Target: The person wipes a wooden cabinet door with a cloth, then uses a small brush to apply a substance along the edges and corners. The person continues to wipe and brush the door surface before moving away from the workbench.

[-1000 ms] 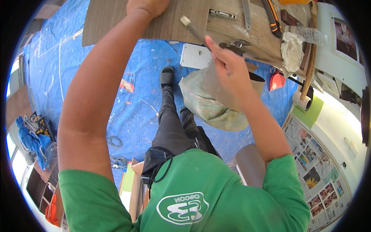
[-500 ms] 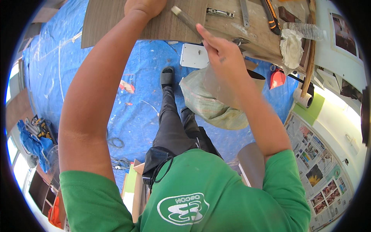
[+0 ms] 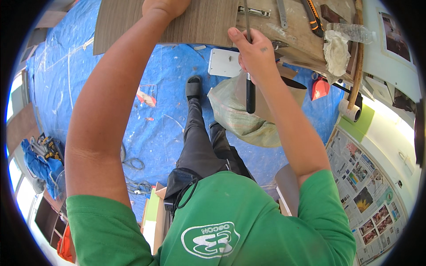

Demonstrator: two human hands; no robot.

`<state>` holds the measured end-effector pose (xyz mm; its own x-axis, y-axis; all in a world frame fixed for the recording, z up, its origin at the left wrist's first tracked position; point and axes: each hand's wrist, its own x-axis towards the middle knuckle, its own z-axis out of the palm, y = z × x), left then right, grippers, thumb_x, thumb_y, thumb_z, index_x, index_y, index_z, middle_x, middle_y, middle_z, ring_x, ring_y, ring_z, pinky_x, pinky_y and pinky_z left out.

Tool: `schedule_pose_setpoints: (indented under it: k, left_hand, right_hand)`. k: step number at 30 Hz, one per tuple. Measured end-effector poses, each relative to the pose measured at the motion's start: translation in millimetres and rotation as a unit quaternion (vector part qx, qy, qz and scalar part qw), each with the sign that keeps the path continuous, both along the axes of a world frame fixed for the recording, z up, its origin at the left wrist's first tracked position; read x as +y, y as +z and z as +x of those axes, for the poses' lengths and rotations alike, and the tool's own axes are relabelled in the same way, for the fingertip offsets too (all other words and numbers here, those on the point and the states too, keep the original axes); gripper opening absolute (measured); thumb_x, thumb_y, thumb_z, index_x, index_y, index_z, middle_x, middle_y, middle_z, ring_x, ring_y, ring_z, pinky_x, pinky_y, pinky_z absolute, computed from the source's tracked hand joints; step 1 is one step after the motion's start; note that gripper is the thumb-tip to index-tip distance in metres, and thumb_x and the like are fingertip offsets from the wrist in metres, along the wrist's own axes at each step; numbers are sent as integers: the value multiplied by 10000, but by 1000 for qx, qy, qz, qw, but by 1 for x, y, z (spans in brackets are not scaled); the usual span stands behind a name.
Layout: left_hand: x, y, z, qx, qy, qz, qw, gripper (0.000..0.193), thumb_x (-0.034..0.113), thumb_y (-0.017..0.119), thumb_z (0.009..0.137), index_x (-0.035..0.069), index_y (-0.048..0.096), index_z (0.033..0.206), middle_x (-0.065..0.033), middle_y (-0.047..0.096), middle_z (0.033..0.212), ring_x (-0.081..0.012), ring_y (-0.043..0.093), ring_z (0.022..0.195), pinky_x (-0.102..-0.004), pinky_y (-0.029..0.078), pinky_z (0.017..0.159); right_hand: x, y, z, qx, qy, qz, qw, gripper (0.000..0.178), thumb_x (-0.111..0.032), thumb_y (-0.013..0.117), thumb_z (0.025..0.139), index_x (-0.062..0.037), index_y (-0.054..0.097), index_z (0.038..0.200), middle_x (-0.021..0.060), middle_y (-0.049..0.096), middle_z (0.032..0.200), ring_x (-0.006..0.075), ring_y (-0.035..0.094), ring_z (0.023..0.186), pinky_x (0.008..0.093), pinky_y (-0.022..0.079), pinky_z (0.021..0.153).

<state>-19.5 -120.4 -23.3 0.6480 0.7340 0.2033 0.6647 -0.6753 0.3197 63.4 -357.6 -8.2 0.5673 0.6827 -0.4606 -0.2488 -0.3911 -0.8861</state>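
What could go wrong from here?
The long metal tool with a black handle, gripped in the right hand, might slip toward the left hand over the brown wood-grain panel. The clear plastic bottle, lying on its side near the edge of the wooden bench, might get knocked off.

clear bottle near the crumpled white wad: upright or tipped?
Tipped. The clear bottle lies on its side, long axis sideways, neck toward the picture's right, beside the crumpled white wad.

I see the left arm [image 3: 117, 97] stretched far forward, the left hand [image 3: 167, 6] only partly in sight. The right arm [image 3: 301, 128] bends at the elbow [image 3: 314, 170], the right hand [image 3: 258, 55] curled in a grip, thumb [image 3: 238, 37] pointing forward and leftward.
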Motion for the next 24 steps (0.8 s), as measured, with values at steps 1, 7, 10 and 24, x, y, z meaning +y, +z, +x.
schedule_pose_setpoints:
  k: [1, 7, 10, 24]
  left_hand:
    - [0, 0, 0, -1, -1, -1, 1000, 554, 408, 329, 1084, 75, 498, 1493, -88, 426, 1611, -258, 310, 1523, -433, 183, 1268]
    - [0, 3, -5, -4, 5, 4, 1000, 558, 412, 339, 1079, 72, 503, 1490, -94, 433, 1605, -263, 310, 1523, -438, 185, 1267]
    - [1, 1, 1, -5, -6, 1, 1000, 561, 415, 339, 1079, 70, 501, 1490, -95, 430, 1607, -264, 309, 1523, -438, 184, 1268]
    - [0, 0, -1, 0, -1, 2, 1000, 573, 424, 335, 1076, 74, 481, 1507, -92, 415, 1618, -260, 298, 1530, -435, 171, 1271]
  right_hand:
    - [3, -2, 0, 3, 3, 1, 1000, 409, -395, 761, 948, -27, 583, 943, -42, 451, 588, 44, 369, 408, 227, 281, 393]
    - [-14, -5, 5, 77, 67, 29, 994, 341, -305, 775, 937, -19, 590, 949, -47, 476, 615, 53, 386, 425, 232, 294, 402]
    - [-24, -2, 7, 52, 37, 29, 997, 319, -284, 776, 935, -23, 593, 948, -50, 483, 625, 50, 394, 432, 232, 295, 402]
    - [-22, 2, 6, 26, 69, -7, 997, 299, -281, 736, 946, -14, 618, 1011, -19, 508, 659, 70, 460, 528, 257, 379, 483]
